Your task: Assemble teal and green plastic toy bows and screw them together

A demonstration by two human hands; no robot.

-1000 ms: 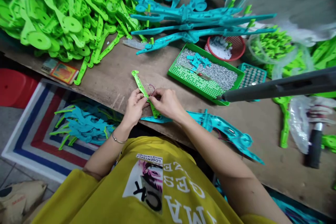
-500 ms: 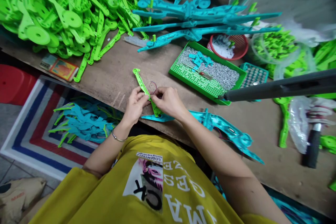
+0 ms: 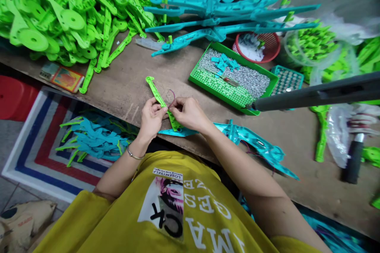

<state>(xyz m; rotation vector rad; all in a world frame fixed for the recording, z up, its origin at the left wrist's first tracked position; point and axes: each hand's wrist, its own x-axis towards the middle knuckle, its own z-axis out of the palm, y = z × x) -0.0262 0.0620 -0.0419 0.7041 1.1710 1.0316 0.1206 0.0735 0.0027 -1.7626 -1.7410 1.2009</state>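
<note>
My left hand (image 3: 152, 118) pinches a long green plastic piece (image 3: 157, 94) by its middle, tilted over the front of the table. Right beside it, the fingers of my right hand (image 3: 187, 112) are pressed together at the same piece. A thin dark-red wire (image 3: 173, 94) loops up from between those fingertips, so it seems to be in their pinch. The lower end of the green piece lies over a blue plastic part (image 3: 255, 142), which stretches to the right along the table edge and passes partly behind my right wrist.
A green basket (image 3: 194, 81) holds screws, small blue pieces and a screwdriver (image 3: 230, 82). Green parts (image 3: 71, 19) are heaped at the back left, with long blue parts (image 3: 213, 23) behind the basket. A grey bar (image 3: 314, 93) crosses from the right, above a hammer (image 3: 354, 160).
The view has shifted slightly. Both hands keep hold at nearly the same spot, with my right fingertips drawn a little closer together at the wire.
</note>
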